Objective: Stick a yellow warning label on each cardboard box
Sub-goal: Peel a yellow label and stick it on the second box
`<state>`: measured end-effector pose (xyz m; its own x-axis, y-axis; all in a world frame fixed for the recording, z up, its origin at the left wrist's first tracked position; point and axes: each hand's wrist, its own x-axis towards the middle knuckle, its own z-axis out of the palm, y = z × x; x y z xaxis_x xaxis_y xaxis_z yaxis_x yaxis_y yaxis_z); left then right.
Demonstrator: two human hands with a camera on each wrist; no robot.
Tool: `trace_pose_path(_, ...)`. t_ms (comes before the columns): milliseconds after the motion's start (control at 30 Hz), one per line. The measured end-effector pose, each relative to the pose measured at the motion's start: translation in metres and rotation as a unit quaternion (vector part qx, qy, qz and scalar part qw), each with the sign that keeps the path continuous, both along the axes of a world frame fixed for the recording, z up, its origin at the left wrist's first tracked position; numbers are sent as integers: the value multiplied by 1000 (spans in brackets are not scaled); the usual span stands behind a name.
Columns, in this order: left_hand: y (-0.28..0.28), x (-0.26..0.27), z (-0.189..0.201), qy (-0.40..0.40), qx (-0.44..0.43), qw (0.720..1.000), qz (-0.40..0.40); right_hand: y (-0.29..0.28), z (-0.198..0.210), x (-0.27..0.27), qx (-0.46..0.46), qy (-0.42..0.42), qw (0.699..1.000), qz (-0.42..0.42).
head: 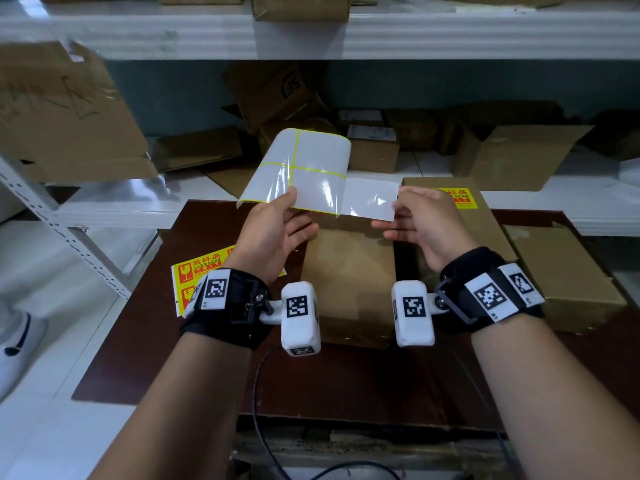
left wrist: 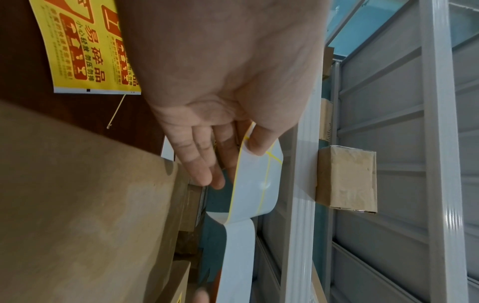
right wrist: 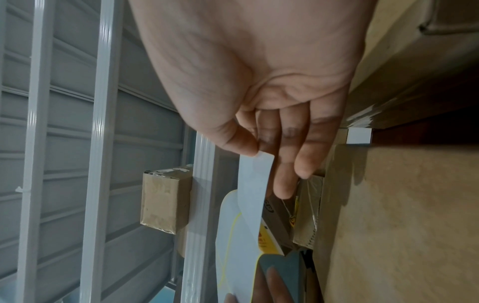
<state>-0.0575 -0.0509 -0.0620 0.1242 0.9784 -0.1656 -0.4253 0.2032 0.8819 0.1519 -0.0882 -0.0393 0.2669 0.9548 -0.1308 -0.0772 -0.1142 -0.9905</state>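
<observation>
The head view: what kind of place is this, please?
Probably a storeroom or packing area. White metal shelves hold many cardboard boxes, more boxes lie on a dark work board, and a sheet of yellow warning labels lies ready there.

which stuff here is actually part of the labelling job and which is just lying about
Part of the job:
- backing sheet, gripped by left hand
- peeled label, pinched by right hand
- unlabelled box below the hands
- labelled box
- spare label sheet

Lying about:
- shelf boxes
- black cable
</observation>
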Motion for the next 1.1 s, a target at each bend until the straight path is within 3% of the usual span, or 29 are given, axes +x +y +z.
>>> trace_pose_path(833,20,-31,-12,-81,-62,992,76,-2,0,12,-9,5,1000,-20)
trace_pose_path(1100,35,-47,-48,-25,-191,974,116,-3,-1,11,-7,12,1000,-13)
